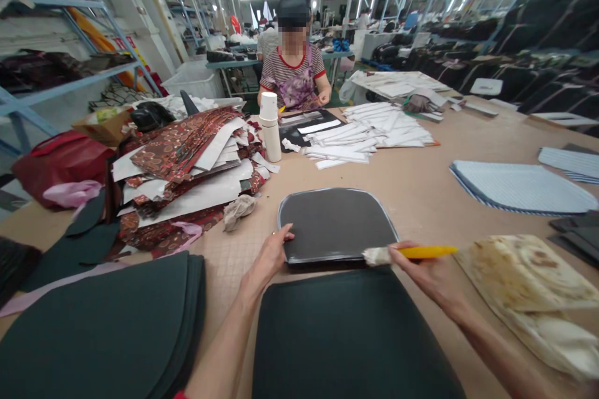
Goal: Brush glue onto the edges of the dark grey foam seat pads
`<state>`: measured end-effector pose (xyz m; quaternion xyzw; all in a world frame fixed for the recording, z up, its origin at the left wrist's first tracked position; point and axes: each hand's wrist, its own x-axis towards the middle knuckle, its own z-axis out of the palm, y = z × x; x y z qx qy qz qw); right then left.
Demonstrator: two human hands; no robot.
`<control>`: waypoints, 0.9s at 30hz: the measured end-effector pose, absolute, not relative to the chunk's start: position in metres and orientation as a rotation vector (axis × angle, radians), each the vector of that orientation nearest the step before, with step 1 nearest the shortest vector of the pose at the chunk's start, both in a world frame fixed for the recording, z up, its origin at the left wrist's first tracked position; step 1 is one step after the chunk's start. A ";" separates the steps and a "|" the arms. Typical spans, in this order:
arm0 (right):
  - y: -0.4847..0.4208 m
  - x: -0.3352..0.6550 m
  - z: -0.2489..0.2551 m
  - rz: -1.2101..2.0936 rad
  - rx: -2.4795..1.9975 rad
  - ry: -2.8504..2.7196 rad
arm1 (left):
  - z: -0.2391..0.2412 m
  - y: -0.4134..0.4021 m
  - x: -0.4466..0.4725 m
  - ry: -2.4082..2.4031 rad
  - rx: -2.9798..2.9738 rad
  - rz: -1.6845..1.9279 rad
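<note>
A dark grey panel [337,221] with rounded corners and a shiny pale rim lies on top of similar pieces. My left hand [269,255] is closed at its left edge, fingertips on the top face. In my right hand [423,271] is a brush [428,252] with a yellow handle, gripped near the bristles. Its whitish bristle end touches the panel's front right edge. Closer to me, between my forearms, lies a stack of dark green panels [346,336]. Another dark green stack [103,330] is at the left.
A stained, cream-coated container [528,280] sits at the right. Patterned sheets [182,156] are piled at the left, beside white cups [270,131]. White strips [369,131] and light blue panels [519,187] lie farther back. Across the table [421,174] a person [294,68] works.
</note>
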<state>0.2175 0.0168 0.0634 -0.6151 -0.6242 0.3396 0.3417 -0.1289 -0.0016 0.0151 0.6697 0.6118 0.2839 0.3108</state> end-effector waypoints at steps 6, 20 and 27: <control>0.028 0.308 0.074 0.479 -1.963 -1.437 | 0.052 -0.003 -0.091 1.666 1.878 0.591; 0.024 0.186 0.065 1.239 -1.316 -1.521 | 0.068 0.017 -0.027 1.556 1.985 0.264; 0.039 0.281 0.074 0.737 -1.725 -1.387 | 0.064 0.016 -0.028 1.534 2.007 0.338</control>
